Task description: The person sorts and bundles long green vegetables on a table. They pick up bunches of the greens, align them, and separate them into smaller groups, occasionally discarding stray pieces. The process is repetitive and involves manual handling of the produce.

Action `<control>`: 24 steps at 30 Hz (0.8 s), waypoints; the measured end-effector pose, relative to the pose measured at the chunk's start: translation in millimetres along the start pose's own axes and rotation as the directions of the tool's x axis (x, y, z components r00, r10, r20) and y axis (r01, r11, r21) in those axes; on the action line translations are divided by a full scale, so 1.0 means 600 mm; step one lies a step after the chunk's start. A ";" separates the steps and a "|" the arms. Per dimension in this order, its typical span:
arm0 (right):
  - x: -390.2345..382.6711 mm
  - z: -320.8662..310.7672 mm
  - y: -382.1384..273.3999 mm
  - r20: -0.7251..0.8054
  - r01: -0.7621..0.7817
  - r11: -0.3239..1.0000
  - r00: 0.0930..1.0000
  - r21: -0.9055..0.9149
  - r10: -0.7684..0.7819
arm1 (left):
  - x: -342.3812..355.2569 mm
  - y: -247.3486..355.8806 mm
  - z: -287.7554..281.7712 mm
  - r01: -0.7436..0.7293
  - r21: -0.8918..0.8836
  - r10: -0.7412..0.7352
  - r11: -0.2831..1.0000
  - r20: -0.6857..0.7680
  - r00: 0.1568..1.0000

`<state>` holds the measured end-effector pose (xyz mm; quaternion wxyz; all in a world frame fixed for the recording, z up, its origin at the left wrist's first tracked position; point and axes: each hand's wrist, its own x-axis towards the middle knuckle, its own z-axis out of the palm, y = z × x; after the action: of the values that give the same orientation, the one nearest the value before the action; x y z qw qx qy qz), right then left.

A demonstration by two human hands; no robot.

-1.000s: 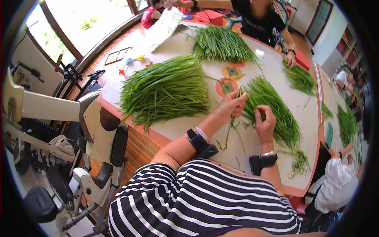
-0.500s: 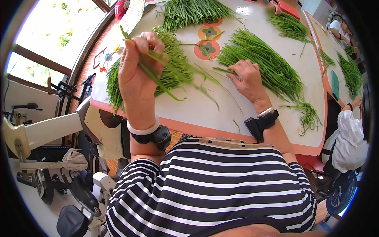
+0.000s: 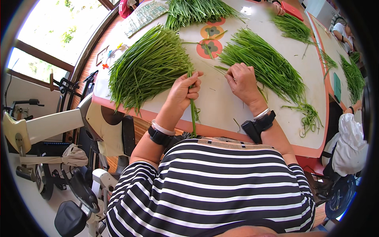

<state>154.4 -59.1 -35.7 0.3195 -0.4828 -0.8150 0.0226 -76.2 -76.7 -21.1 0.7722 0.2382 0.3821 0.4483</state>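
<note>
Left hand [image 3: 185,90] is closed around a few long green stalks [image 3: 192,112], gripped near their upper part at the right edge of the big left heap of greens [image 3: 148,69]. The stalk ends hang down past the near edge of the surface [image 3: 221,108], toward the striped shirt [image 3: 209,185]. Right hand [image 3: 241,81] is curled knuckles-up on the white surface, touching the near end of the middle heap of greens [image 3: 262,63]. Cannot tell if it pinches a stalk; fingertips are hidden.

Risks, as I read it:
- Grip on the stalks is high and the free length is unsupported. Loose hold means a stalk slips out and drops to the floor or lap.
- The held bunch sits right against the left heap. Pulling sideways could drag neighbouring stalks along and fan the pile toward the surface edge.
- Thin stems, tight fist: a bend at the edge could kink or snap them.
- Right hand rests on the tail of the middle heap; a sweep could scatter it into the small loose clump [image 3: 310,114] to the right.
- Another person's white sleeve [image 3: 351,134] is near the far right corner, well apart from both hands.
</note>
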 end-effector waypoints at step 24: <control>0.001 -0.010 0.038 -0.107 -0.057 0.996 0.993 -0.065 0.050 | -0.003 0.108 0.106 -0.200 -0.175 0.263 0.964 0.533 0.804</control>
<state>175.1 -48.2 -38.7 0.3444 -0.5158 -0.7842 -0.0220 -58.8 -48.1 63.5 0.8007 0.3591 0.0863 0.4717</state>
